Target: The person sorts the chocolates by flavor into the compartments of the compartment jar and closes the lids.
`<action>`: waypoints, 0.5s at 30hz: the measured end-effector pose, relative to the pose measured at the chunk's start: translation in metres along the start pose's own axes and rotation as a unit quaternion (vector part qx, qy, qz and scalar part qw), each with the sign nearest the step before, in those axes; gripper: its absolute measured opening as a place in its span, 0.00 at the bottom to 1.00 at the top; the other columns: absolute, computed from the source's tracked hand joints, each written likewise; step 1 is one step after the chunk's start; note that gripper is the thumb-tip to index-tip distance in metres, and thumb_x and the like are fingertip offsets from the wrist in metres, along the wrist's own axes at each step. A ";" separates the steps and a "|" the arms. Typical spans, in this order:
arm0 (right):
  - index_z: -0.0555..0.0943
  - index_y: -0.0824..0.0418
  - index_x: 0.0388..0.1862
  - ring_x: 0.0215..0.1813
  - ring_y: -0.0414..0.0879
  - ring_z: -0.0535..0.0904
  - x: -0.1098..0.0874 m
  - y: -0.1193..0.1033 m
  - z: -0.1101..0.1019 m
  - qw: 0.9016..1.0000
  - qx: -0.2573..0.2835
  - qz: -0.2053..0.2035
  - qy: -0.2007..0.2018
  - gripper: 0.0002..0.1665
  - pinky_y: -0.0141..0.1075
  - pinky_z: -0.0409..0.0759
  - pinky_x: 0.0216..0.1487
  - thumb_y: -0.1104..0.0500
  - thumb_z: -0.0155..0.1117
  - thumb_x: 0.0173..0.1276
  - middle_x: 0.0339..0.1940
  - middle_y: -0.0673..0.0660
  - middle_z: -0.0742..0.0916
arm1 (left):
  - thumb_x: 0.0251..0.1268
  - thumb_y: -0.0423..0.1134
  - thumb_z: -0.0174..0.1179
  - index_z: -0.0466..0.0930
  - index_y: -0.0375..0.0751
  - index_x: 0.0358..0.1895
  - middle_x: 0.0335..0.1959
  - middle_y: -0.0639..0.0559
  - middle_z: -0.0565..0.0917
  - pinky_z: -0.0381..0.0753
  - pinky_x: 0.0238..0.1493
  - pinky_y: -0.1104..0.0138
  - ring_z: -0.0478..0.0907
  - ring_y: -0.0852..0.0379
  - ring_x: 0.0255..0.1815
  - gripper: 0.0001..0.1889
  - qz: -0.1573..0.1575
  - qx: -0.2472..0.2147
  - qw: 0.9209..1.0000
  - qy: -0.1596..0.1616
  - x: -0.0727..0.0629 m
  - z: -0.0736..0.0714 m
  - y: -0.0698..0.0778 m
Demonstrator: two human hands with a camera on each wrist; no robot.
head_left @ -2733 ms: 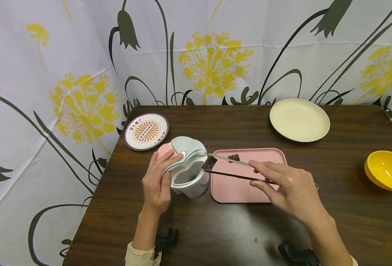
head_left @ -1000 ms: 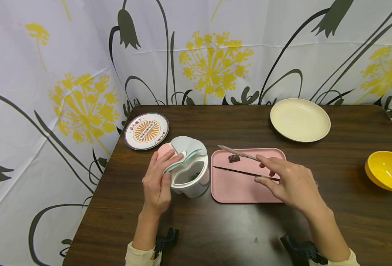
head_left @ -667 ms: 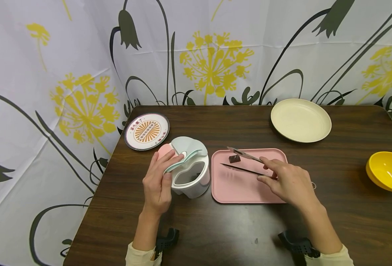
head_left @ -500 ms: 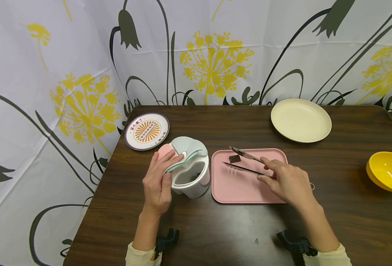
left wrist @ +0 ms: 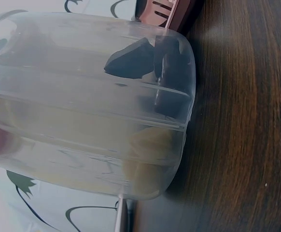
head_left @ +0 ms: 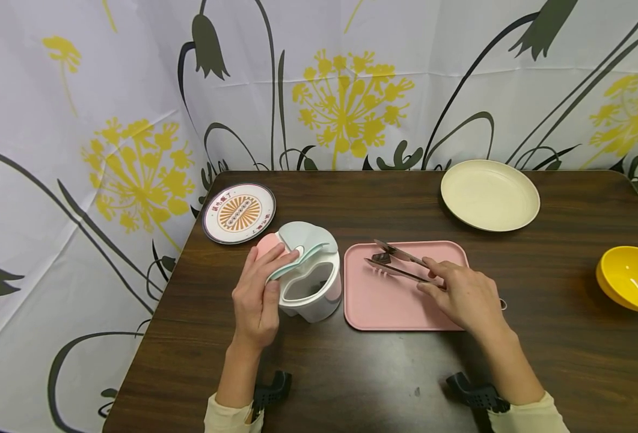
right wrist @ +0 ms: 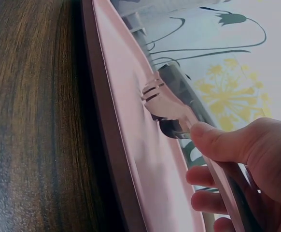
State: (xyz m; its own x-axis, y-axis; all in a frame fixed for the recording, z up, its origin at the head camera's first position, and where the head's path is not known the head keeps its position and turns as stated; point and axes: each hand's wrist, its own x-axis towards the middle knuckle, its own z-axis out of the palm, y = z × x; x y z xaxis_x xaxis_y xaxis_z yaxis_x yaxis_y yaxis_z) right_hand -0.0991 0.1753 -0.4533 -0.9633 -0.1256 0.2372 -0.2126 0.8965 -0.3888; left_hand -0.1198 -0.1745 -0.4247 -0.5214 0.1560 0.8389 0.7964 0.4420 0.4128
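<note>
A round storage container (head_left: 310,307) with clear walls and a segmented pastel lid (head_left: 303,233) stands left of centre. My left hand (head_left: 259,294) holds it at the lid's left side, fingers over the top beside a raised pale green flap (head_left: 299,262). One compartment gapes below that flap. Through its wall, the left wrist view shows dark pieces (left wrist: 131,60) and yellowish pieces (left wrist: 147,157). My right hand (head_left: 465,294) grips metal tongs (head_left: 402,275) over a pink tray (head_left: 400,313). The tong tips straddle a small dark brown block (head_left: 382,258), like chocolate; contact cannot be told.
A white patterned plate (head_left: 259,222) lies at the back left. At the back right is a cream plate (head_left: 489,195), and a yellow bowl (head_left: 635,279) stands at the far right. A floral curtain (head_left: 346,90) hangs behind the wooden table (head_left: 351,379).
The tongs have swung from the container's mouth rightward to the block on the tray, and their arms have drawn closer together. A dark piece now shows inside the compartment. My left hand stays put.
</note>
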 end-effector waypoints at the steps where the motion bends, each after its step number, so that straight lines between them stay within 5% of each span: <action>1: 0.84 0.52 0.58 0.22 0.50 0.76 0.000 0.000 0.000 1.000 0.001 0.002 0.001 0.28 0.44 0.69 0.19 0.48 0.74 0.58 0.35 0.51 0.88 | 0.73 0.39 0.43 0.82 0.32 0.51 0.48 0.44 0.86 0.57 0.69 0.43 0.79 0.41 0.57 0.19 0.000 0.000 1.000 0.000 0.000 0.000 0.000; 15: 0.87 0.51 0.52 0.18 0.48 0.72 0.002 0.001 -0.001 1.000 -0.012 0.000 0.012 0.21 0.45 0.67 0.16 0.50 0.74 0.59 0.28 0.54 0.88 | 0.73 0.39 0.43 0.82 0.32 0.51 0.48 0.44 0.86 0.57 0.69 0.43 0.79 0.41 0.57 0.19 -0.004 -0.001 1.000 -0.002 -0.001 0.000 -0.001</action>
State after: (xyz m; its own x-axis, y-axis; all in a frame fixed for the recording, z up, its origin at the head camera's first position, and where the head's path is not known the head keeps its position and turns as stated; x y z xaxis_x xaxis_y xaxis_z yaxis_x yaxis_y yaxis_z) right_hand -0.1016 0.1761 -0.4525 -0.9590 -0.1166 0.2584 -0.2090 0.9067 -0.3663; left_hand -0.1198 -0.1750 -0.4257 -0.5294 0.1548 0.8342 0.7922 0.4420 0.4207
